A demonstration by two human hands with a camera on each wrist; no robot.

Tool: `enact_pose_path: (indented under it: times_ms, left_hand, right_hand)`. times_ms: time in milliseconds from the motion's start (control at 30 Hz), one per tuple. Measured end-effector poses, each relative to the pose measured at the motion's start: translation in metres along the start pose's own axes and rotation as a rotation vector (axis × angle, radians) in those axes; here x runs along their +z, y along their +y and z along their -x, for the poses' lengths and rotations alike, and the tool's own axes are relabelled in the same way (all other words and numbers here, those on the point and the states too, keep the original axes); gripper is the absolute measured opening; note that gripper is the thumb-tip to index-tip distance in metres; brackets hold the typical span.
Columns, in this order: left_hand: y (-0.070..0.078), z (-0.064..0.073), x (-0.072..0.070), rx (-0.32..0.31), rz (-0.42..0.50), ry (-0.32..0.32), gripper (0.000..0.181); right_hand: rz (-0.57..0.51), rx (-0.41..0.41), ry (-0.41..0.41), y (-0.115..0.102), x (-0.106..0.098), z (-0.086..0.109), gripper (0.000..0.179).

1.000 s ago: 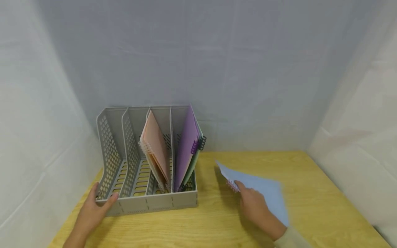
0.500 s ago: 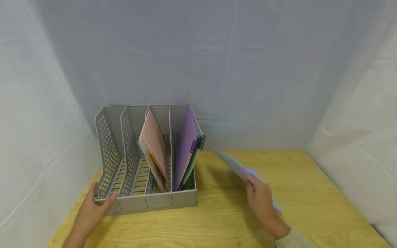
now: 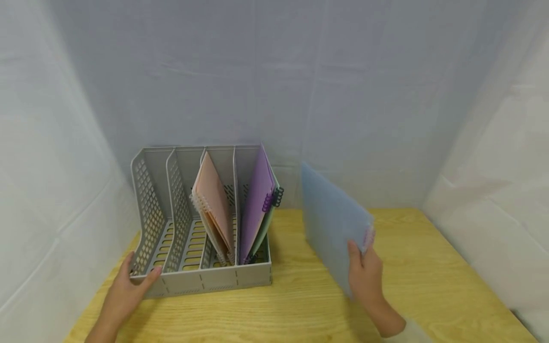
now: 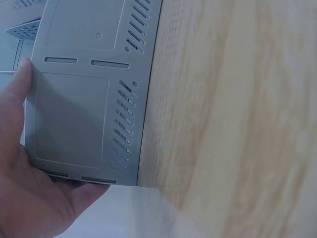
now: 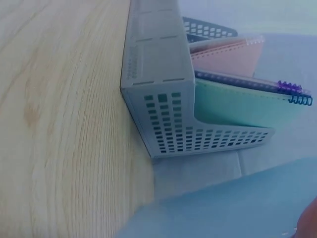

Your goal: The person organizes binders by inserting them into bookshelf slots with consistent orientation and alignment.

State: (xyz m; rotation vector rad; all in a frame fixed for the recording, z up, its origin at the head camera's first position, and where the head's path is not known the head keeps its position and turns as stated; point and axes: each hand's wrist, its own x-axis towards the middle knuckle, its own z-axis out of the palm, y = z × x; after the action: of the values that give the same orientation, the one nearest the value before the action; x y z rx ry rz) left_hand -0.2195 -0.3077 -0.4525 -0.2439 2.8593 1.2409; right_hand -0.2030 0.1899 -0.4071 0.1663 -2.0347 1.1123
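Note:
My right hand (image 3: 366, 276) grips a light blue spiral notebook (image 3: 332, 224) by its near edge, just below the pink coil. The notebook stands nearly upright over the table, to the right of a grey file organizer (image 3: 214, 278). At the organizer's front left corner, my left hand (image 3: 126, 290) holds on with thumb on the front wall and fingers round the side; the left wrist view shows the same grip. Pink notebooks (image 3: 216, 195) lean in the third compartment. A purple notebook (image 3: 256, 209) and a green notebook (image 5: 237, 104) stand in the rightmost one.
The organizer's two left compartments, with slotted floors, hold nothing. A wooden table (image 3: 429, 286) lies beneath it all. Pale cloth (image 3: 364, 95) hangs behind the table and along both sides.
My right hand has lifted the blue notebook off the table and turned it from lying flat to nearly upright. My left hand stays at the organizer's corner.

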Motion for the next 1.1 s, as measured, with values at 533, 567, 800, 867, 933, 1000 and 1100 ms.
enact_pose_path:
  times_ms: [533, 567, 800, 867, 933, 1000, 1100]
  left_hand:
    - [-0.003, 0.002, 0.002, 0.024, 0.019, 0.011, 0.102]
    - [-0.003, 0.002, 0.002, 0.027, 0.019, 0.013, 0.102]
    - [-0.003, 0.001, 0.002, 0.029, 0.012, 0.020, 0.102]
    - [-0.003, 0.001, 0.002, 0.023, 0.012, 0.016, 0.102]
    - [-0.003, 0.001, 0.002, 0.018, 0.012, 0.011, 0.102]
    - [-0.002, 0.000, 0.001, 0.013, 0.014, 0.008, 0.102]
    - [-0.002, 0.000, 0.001, 0.016, 0.014, 0.012, 0.102]
  right_hand:
    - [-0.016, 0.132, 0.112, -0.033, -0.013, 0.005, 0.016]
    - [-0.027, 0.122, 0.122, -0.035, -0.013, 0.005, 0.015]
    - [-0.065, 0.088, 0.174, -0.046, -0.019, 0.009, 0.010]
    - [-0.079, 0.087, 0.178, -0.050, -0.022, 0.011, 0.010]
    - [-0.100, 0.090, 0.180, -0.054, -0.024, 0.013, 0.010]
    - [-0.121, 0.085, 0.182, -0.057, -0.025, 0.014, 0.009]
    - [-0.152, 0.071, 0.194, -0.059, -0.026, 0.017, 0.009]
